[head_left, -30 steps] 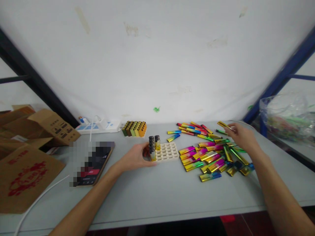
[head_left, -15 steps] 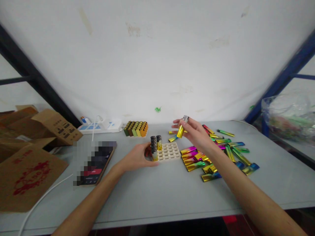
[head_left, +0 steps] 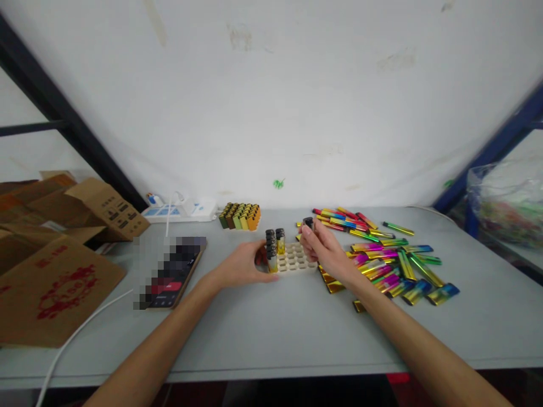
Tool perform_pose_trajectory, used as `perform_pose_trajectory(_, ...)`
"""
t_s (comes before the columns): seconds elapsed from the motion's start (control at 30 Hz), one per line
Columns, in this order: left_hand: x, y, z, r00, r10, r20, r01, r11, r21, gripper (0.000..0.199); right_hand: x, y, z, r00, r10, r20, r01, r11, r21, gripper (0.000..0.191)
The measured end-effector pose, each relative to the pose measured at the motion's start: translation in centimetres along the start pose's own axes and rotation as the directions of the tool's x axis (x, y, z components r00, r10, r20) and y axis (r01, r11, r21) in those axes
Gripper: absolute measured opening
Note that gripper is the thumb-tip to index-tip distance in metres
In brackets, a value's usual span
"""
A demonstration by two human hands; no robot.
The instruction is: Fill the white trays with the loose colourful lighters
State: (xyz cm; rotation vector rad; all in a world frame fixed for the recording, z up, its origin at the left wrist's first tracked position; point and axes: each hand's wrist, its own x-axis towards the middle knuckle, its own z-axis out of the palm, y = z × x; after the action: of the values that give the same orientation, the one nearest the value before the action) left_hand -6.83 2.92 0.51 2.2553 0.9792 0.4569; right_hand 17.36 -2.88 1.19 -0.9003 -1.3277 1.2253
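Note:
A cream tray with rows of holes (head_left: 292, 262) lies on the grey table. Several black-topped lighters (head_left: 272, 254) stand upright in its left part. My left hand (head_left: 246, 263) curves round the tray's left end, thumb at the front edge and fingers behind the lighters, gripping it. Over the tray's right part, my right hand (head_left: 322, 243) is closed on a lighter (head_left: 308, 222) held upright; its black top shows and its lower part is hidden by the fingers. Shiny coloured lighter sleeves (head_left: 384, 263) are spread to the right, partly under my right forearm.
Behind the tray stands a full block of lighters (head_left: 240, 216). To the left are a phone (head_left: 180, 274), a power strip (head_left: 199, 211), a white cable (head_left: 91, 323) and cardboard boxes (head_left: 63, 288). A plastic bag (head_left: 509, 206) is at the far right.
My right hand has come down and closer to the tray, turning the lighter upright with its black top showing. The view has shifted slightly; my left hand stays at the tray.

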Motion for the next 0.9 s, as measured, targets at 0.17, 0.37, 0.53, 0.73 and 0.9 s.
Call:
perform_pose_trajectory(0.17, 0.1, -0.1, 0.0, 1.0, 0.011, -0.004, -0.011, 1.0, 0.017, 0.051, 0.0, -0.4, 0.5, 0.997, 0.072, 0.001, -0.072, 0.996, 0.044, 0.065)
perform_pose_trajectory(0.37, 0.1, -0.1, 0.0, 1.0, 0.01, -0.005, -0.01, 1.0, 0.023, 0.051, 0.1, 0.6, 0.5, 0.993, 0.071, -0.099, -0.073, 0.997, -0.013, 0.056)
perform_pose_trajectory(0.53, 0.1, -0.3, 0.0, 1.0, 0.011, -0.009, -0.011, 0.999, 0.038, 0.052, 0.0, 0.7, 0.5, 0.991, 0.056, -0.123, -0.074, 0.987, -0.144, 0.05)
perform_pose_trajectory(0.73, 0.1, -0.2, 0.0, 1.0, 0.008, -0.005, -0.007, 1.0, 0.03, 0.053, -0.1, 0.3, 0.8, 0.991, 0.066, -0.114, -0.082, 0.987, -0.138, 0.051)
perform_pose_trajectory(0.9, 0.0, 0.0, 0.0, 1.0, 0.012, -0.004, -0.012, 1.0, 0.016, 0.052, -0.1, 0.3, 1.0, 0.99, 0.088, -0.114, -0.097, 0.993, -0.071, 0.059)
